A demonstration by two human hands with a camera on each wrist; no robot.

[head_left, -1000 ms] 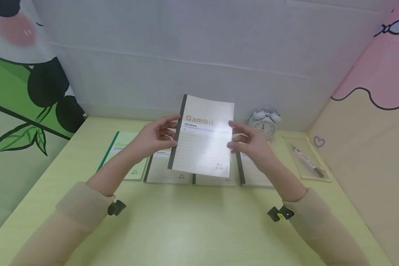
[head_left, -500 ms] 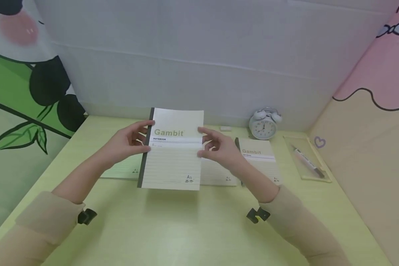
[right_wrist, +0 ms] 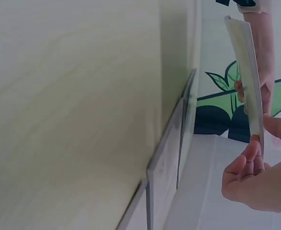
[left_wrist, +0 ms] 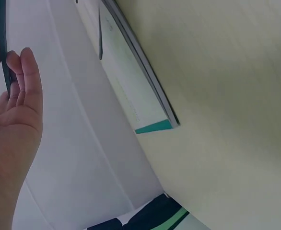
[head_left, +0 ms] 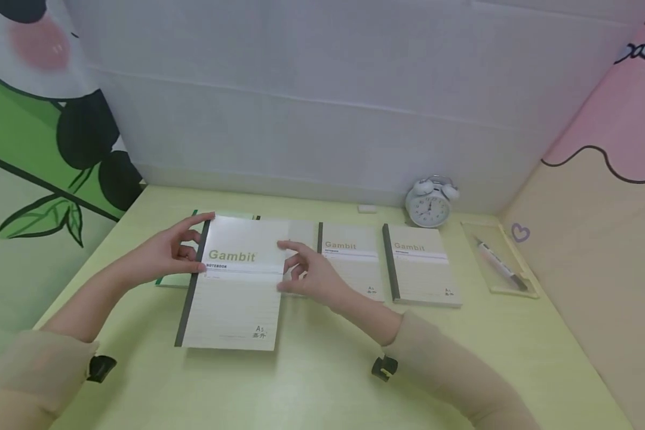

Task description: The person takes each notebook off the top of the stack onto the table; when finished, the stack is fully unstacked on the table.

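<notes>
A dark-spined notebook (head_left: 236,301) is held above the desk (head_left: 328,370), its long edges pinched by the left hand (head_left: 163,257) and right hand (head_left: 317,275) — lower and farther left than 0.5 seconds ago. The shift partly hides a green-spined notebook (head_left: 172,280) — and leaves 2 right-side notebooks (head_left: 424,272) in fuller view.

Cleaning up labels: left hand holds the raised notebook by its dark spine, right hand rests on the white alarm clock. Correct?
No: the right hand isn't on the white alarm clock; the head view shows it pinching the edge of the raised notebook opposite the dark spine. The left hand holds that spine.
</notes>
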